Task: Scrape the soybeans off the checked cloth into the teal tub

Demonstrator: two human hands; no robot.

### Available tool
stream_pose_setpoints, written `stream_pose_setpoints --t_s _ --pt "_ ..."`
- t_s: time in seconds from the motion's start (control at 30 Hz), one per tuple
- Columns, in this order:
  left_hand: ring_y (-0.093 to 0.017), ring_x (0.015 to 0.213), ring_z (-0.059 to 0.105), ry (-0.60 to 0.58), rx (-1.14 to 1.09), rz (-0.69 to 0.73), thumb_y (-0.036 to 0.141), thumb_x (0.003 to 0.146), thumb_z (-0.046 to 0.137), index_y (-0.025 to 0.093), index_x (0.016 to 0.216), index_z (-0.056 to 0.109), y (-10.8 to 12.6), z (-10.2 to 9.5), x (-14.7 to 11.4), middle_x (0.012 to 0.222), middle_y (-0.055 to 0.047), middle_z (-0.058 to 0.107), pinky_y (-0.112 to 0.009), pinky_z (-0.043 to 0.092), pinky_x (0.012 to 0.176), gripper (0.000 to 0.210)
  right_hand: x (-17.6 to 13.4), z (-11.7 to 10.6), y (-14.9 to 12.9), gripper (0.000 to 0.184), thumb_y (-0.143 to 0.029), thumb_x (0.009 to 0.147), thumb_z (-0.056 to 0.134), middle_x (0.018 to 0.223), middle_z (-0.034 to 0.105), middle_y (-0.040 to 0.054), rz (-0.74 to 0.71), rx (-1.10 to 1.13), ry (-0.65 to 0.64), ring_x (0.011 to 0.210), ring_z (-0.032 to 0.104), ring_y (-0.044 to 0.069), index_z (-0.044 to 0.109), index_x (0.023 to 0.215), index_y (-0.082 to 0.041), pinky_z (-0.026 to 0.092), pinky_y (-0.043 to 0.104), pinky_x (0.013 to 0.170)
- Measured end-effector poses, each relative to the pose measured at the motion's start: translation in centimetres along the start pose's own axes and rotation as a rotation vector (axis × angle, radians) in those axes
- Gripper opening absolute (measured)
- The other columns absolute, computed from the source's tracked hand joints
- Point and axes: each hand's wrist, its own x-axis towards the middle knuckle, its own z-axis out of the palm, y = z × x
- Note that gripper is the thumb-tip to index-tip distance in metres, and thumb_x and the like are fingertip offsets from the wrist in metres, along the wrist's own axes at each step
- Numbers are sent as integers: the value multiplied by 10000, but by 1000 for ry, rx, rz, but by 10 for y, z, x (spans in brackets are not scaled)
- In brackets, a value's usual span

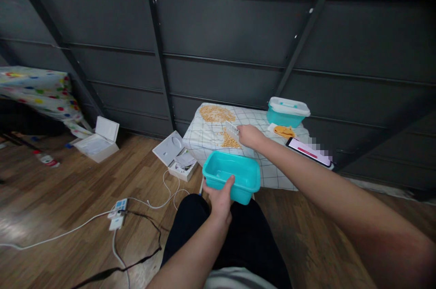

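Note:
My left hand [220, 196] grips the near side of a turquoise plastic tub [250, 180], thumb over the rim and fingers below. The tub is tilted a little toward me above my lap, at the front edge of the table. My right hand [249, 136] is closed on a flat white scraper-like tool [232, 130], which looks slotted. Its blade stands against a small heap of yellow beans or kernels [230, 139] on the checked cloth [252, 117]. Farther back lies a larger spread of the same yellow grains [216, 113].
A lidded turquoise box [288, 114], an orange cloth-like item [284, 131] and a phone [309, 151] are on the table's right. Open white boxes [177, 155], a power strip [117, 214] and cables lie on the floor at left. A dark panelled wall [221, 30] stands behind.

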Motion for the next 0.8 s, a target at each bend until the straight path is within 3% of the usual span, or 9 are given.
stream_pose_setpoints --t_s 0.3,0.8 --pt "-222 994 664 16 -31 12 385 548 900 254 1379 252 1 1 9 1184 -103 623 -363 542 867 1062 -4 -2 -2 302 -173 862 481 1043 701 189 -27 10 10 962 665 278 651 1103 -108 468 295 776" --pt "-248 1037 645 104 42 33 397 532 901 230 1440 195 10 36 26 1138 -116 620 -386 526 868 1162 -12 -2 0 303 -190 891 447 1012 710 159 -112 8 12 918 666 271 627 1128 -131 452 304 754"
